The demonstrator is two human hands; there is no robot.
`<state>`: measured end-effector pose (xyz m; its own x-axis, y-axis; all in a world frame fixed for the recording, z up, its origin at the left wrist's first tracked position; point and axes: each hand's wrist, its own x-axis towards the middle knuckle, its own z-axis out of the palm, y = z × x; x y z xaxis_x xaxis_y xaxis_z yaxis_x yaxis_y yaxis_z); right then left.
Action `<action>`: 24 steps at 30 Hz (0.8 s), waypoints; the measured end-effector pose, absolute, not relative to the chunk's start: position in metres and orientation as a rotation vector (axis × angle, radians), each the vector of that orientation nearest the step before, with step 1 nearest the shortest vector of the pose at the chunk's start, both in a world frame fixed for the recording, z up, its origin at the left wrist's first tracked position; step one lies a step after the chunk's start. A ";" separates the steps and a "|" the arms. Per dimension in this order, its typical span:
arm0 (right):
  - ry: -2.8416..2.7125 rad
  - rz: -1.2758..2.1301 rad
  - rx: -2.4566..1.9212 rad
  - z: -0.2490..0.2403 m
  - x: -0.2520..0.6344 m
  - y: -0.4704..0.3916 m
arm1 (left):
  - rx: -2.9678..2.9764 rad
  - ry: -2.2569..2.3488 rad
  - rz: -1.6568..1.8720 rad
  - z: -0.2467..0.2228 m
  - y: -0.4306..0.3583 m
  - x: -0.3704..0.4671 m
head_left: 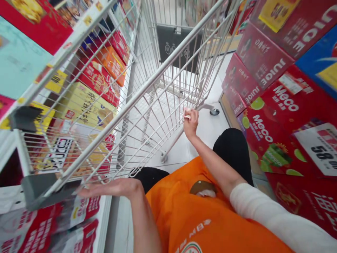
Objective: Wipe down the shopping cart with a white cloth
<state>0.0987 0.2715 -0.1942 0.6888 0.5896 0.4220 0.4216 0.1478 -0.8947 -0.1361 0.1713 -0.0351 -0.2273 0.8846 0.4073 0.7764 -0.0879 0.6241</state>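
Note:
A wire shopping cart (147,86) with grey plastic corners stands close in front of me. My right hand (191,125) is closed round a crumpled white wipe (186,114), at the lower wire side of the cart. Whether the wipe touches the wires I cannot tell. My left hand (110,188) reaches to the near left end of the cart, beside the grey plastic corner (44,191). Its fingers look stretched out against the cart and are somewhat blurred at the tips.
Shelves with boxed goods (102,79) line the left side, with bagged goods (76,218) below. Stacked red drink cartons (279,109) with price signs rise close on my right. A dark panel (179,47) hangs inside the cart. Cart wheels (214,111) rest on the tiled floor.

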 end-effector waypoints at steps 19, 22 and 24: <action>-1.231 0.324 -1.375 -0.191 -0.006 0.188 | 1.476 2.304 1.714 -0.105 0.134 -0.125; -1.212 0.346 -1.343 -0.195 0.001 0.187 | 1.538 2.286 1.595 -0.112 0.115 -0.102; -1.084 0.320 -1.402 -0.194 0.013 0.196 | 1.620 2.176 1.572 -0.113 0.104 -0.092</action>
<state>0.0128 0.1963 -0.1938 0.5158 0.7489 0.4160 0.4025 0.2168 -0.8894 -0.0916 0.1043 -0.1127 -0.4662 0.7205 0.5134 0.7139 -0.0364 0.6993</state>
